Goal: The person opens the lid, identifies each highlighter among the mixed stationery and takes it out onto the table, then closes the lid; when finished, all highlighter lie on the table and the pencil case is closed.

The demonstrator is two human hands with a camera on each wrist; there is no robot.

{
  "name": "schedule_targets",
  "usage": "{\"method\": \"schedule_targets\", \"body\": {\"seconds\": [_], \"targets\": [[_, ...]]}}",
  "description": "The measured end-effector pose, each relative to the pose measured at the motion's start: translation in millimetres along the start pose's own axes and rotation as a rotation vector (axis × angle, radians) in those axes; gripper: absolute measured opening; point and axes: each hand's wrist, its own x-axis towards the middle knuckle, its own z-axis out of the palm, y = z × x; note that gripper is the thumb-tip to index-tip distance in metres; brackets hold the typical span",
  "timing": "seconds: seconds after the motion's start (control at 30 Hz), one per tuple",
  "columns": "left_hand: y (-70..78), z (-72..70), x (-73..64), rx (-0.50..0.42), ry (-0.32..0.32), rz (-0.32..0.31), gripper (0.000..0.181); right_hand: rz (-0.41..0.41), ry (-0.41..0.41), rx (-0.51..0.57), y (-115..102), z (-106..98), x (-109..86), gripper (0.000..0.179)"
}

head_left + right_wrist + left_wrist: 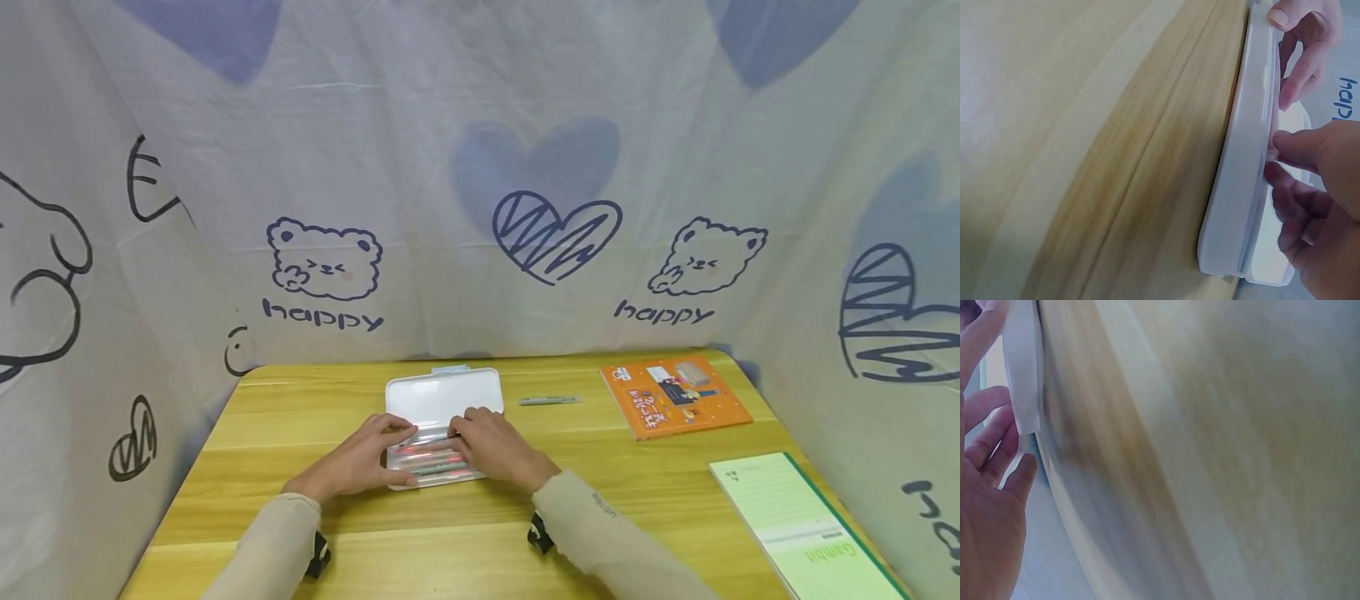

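A white pencil case (444,392) lies with its lid tilted back on the table, several pens (435,468) lying lengthwise inside. My left hand (363,458) holds the case's left end, thumb at the front edge and fingers at the far side of the tray. In the left wrist view, the left hand (991,506) is beside the case's white end wall (1022,369). My right hand (495,448) reaches over the right end. In the right wrist view, the right hand's thumb and forefinger (1282,142) pinch a pen end at the case rim; most of that pen is hidden.
A grey pen (550,400) lies on the wooden table (420,550) right of the case. Farther right are an orange booklet (675,396) and a green-and-white notebook (810,525). Printed cloth (420,167) hangs behind and at both sides.
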Motion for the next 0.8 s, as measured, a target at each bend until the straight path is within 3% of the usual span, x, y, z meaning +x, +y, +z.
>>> {"method": "schedule_targets", "body": {"seconds": [0.4, 0.8], "targets": [[-1.7, 0.4, -1.0, 0.001, 0.004, -0.009, 0.093, 0.012, 0.132, -0.056, 10.1, -2.2, -5.2, 0.009], [-2.2, 0.7, -0.2, 0.004, 0.004, 0.006, 0.095, 0.217, 0.228, 0.043, 87.9, -29.2, -59.3, 0.011]]}}
